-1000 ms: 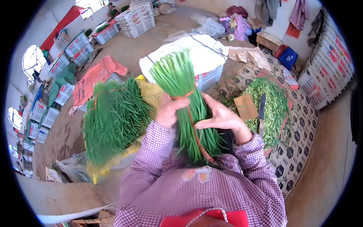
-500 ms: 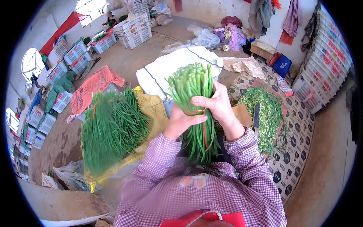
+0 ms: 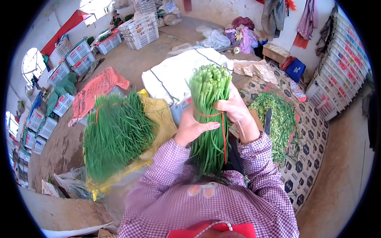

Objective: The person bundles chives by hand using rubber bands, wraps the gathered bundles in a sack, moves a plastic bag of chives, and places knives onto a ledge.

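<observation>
An upright bunch of long green stalks, which look like garlic chives, is held in front of my chest, pale cut ends on top and leaves hanging down. A red tie circles its middle, with a loose end hanging down the right side. My left hand is closed round the left side, its thumb lying across the front by the tie. My right hand grips the right side just above, its thumb pressed on the stalks; the fingers behind are hidden. More tied green bunches lie to my left on yellow sacking.
A white-covered crate stands ahead of me. On the right, trimmings lie in a heap beside a dark knife blade on a patterned mat. Stacked white crates lean along the right wall; more crates stand behind.
The bunch has shifted slightly right and stands straighter. The tie's loose end has swung to the right side. Both hands keep their hold, moving along with it.
</observation>
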Tool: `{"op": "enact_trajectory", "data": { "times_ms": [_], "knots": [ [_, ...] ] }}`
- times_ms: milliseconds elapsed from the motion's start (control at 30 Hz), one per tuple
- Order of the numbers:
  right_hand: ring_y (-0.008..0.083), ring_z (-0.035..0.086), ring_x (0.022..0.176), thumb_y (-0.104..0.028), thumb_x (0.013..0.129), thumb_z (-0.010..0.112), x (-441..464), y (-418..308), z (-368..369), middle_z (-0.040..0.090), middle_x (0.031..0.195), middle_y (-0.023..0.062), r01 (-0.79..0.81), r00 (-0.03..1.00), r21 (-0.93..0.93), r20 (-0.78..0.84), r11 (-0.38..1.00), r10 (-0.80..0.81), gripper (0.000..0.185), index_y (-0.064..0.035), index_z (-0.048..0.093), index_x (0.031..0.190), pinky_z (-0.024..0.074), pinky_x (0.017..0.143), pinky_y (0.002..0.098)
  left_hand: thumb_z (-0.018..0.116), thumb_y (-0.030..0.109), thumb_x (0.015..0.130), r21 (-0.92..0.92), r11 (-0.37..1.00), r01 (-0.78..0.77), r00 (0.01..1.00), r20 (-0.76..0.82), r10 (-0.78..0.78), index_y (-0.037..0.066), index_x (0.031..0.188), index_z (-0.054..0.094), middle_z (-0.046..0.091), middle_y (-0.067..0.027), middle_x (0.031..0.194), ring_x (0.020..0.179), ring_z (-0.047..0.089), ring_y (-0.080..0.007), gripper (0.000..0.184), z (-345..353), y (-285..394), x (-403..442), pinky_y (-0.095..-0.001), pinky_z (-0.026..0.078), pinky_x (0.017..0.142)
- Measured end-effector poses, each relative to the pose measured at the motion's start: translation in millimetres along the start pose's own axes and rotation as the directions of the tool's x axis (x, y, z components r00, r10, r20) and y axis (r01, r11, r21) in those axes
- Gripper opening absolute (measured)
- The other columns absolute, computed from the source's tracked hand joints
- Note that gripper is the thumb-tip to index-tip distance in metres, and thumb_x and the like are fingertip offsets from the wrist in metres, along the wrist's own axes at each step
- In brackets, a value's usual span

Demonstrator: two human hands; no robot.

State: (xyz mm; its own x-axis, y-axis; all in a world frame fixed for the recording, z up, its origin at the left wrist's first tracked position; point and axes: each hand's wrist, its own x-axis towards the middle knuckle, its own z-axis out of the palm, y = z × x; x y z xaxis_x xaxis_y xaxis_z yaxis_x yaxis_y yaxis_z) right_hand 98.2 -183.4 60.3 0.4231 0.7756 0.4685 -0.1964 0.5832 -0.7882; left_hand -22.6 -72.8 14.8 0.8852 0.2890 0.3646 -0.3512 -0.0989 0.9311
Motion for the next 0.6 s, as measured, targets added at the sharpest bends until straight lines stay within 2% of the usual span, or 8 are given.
{"op": "enact_trajectory", "data": {
  "times_ms": [67, 200, 267, 400, 467, 533, 567, 600],
  "knots": [
    [0.0177, 0.059, 0.107, -0.006, 0.073, 0.078, 4.1, -0.8, -2.5, 0.059, 0.120, 0.0093, 0.005, 0.999, -0.060, -0.035, 0.998, -0.007, 0.071, 0.0024, 0.042, 0.133, 0.0467, 0.095, 0.0322, 0.087, 0.022, 0.067, 0.024, 0.999, 0.029, 0.999, 0.014, -0.030, -0.001, 0.127, 0.048, 0.059, -0.0099, 0.119, 0.112, 0.056, -0.0205, 0.075, 2.5, 3.7, 1.2, -0.0338, 0.044, 0.097],
    [0.0164, 0.064, 0.093, -0.005, 0.074, 0.077, 3.6, -10.8, 1.9, 0.066, 0.106, 0.0097, -0.082, 0.986, -0.012, -0.145, 0.997, 0.079, 0.052, 0.0040, 0.055, 0.120, 0.0519, 0.085, 0.0308, 0.088, 0.034, 0.065, 0.015, 0.993, -0.113, 0.993, 0.047, 0.112, 0.000, 0.136, 0.037, 0.049, -0.0126, 0.131, 0.122, 0.048, -0.0222, 0.094, 5.9, 12.1, 11.4, -0.0357, 0.041, 0.101],
    [0.0161, 0.064, 0.092, -0.005, 0.074, 0.077, 2.8, -7.2, 4.3, 0.066, 0.106, 0.0101, -0.036, 0.989, -0.071, -0.147, 0.997, 0.026, 0.050, 0.0040, 0.055, 0.119, 0.0518, 0.085, 0.0304, 0.088, 0.036, 0.065, -0.066, 0.990, -0.124, 0.988, -0.103, 0.117, -0.001, 0.131, 0.043, 0.054, -0.0115, 0.125, 0.115, 0.053, -0.0216, 0.089, 0.5, 13.8, 18.2, -0.0351, 0.044, 0.097],
    [0.0156, 0.064, 0.091, -0.005, 0.075, 0.077, 4.9, -2.0, 1.2, 0.066, 0.106, 0.0095, -0.053, 0.988, -0.087, -0.147, 0.995, 0.039, 0.048, 0.0035, 0.057, 0.117, 0.0509, 0.085, 0.0298, 0.081, 0.025, 0.077, -0.193, 0.979, -0.065, 0.982, -0.187, 0.029, 0.001, 0.123, 0.053, 0.063, -0.0079, 0.109, 0.095, 0.061, -0.0171, 0.059, 0.2, 10.7, 21.8, -0.0313, 0.051, 0.084],
    [0.0151, 0.064, 0.090, -0.005, 0.075, 0.076, 7.3, -1.4, 3.4, 0.066, 0.105, 0.0088, -0.064, 0.986, -0.084, -0.160, 0.994, 0.050, 0.048, 0.0026, 0.057, 0.118, 0.0510, 0.085, 0.0298, 0.077, 0.020, 0.081, -0.241, 0.968, -0.071, 0.986, -0.164, 0.032, 0.001, 0.128, 0.050, 0.060, -0.0081, 0.116, 0.101, 0.059, -0.0162, 0.057, -0.4, 9.2, 22.3, -0.0309, 0.049, 0.089],
    [0.0151, 0.064, 0.089, -0.005, 0.075, 0.076, 9.5, -2.4, 5.7, 0.066, 0.105, 0.0084, -0.053, 0.979, -0.092, -0.199, 0.994, 0.034, 0.047, 0.0015, 0.057, 0.118, 0.0516, 0.083, 0.0301, 0.079, 0.024, 0.079, -0.358, 0.932, -0.061, 0.992, -0.129, 0.015, 0.001, 0.137, 0.039, 0.053, -0.0100, 0.127, 0.113, 0.054, -0.0187, 0.075, -1.0, 6.4, 23.3, -0.0323, 0.046, 0.096],
    [0.0156, 0.064, 0.090, -0.006, 0.075, 0.077, 12.1, -3.2, 5.1, 0.066, 0.104, 0.0081, -0.074, 0.975, -0.082, -0.217, 0.994, 0.054, 0.048, 0.0007, 0.056, 0.118, 0.0522, 0.083, 0.0302, 0.084, 0.031, 0.073, -0.371, 0.926, -0.074, 0.995, -0.093, 0.042, 0.002, 0.144, 0.026, 0.044, -0.0120, 0.136, 0.123, 0.046, -0.0213, 0.097, 0.2, 5.6, 24.2, -0.0348, 0.041, 0.103],
    [0.0156, 0.064, 0.090, -0.006, 0.075, 0.077, 14.0, -3.7, 3.1, 0.066, 0.104, 0.0081, -0.073, 0.975, -0.082, -0.217, 0.994, 0.054, 0.048, 0.0007, 0.056, 0.118, 0.0522, 0.083, 0.0302, 0.084, 0.031, 0.073, -0.370, 0.926, -0.074, 0.995, -0.092, 0.043, 0.002, 0.144, 0.026, 0.044, -0.0120, 0.136, 0.123, 0.046, -0.0213, 0.097, -2.3, -2.2, 22.7, -0.0348, 0.041, 0.103]
  ]
}}
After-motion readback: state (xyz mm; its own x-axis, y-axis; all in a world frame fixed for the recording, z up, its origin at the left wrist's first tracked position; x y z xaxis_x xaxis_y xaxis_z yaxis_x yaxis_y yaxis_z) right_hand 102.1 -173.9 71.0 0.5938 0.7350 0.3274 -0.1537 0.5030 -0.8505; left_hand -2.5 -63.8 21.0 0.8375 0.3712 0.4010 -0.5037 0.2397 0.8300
